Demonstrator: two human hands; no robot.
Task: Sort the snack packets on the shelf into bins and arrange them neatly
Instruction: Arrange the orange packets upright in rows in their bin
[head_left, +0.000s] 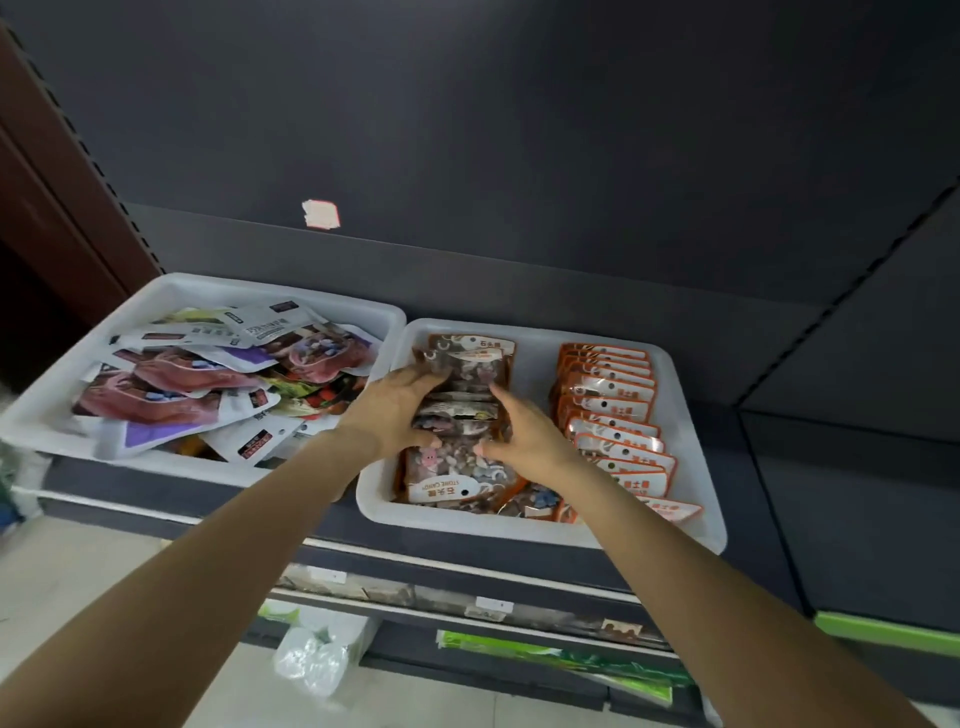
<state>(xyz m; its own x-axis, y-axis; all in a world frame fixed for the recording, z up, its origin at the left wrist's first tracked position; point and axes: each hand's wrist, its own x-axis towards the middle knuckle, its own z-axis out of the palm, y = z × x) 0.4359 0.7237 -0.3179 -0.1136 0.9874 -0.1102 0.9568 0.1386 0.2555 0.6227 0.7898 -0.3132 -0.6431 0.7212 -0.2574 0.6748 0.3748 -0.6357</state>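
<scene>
Both hands work inside the right bin (696, 535), a white tray on the dark shelf (519, 312). The left hand (395, 410) grips the left edge of a stone candy packet (462, 415) in the left column of that bin, fingers curled over its 9 o'clock side. The right hand (524, 436) meets the same packet from 3 o'clock; its fingers curl against the packet edge and appear to pinch it, though the contact is partly blurred.

The stone candy column (457, 483) runs from 12 o'clock to 6 o'clock in the bin, packets overlapping. At 3 o'clock from it, well apart, stands the orange packet row (613, 410), tightly shingled. The left bin (47, 410), at 9 o'clock from the hands, holds a mixed packet heap (208, 384) not yet sorted.

Probable faults from this position:

- Slip. The packet film looks glossy; a light two-sided pinch may let the packet slide and skew the column.
- Column disturbance. Pressing one packet down or forward may push the overlapped neighbours towards 12 o'clock and break their alignment.
- Row knock-over. The right wrist lies near the orange packet row; an outward sweep may topple the leaning packets at 5 o'clock, where one already lies flat.
- Bin shift. Both bins overhang the shelf front; a pull towards 6 o'clock may drag the right bin off its edge.
</scene>
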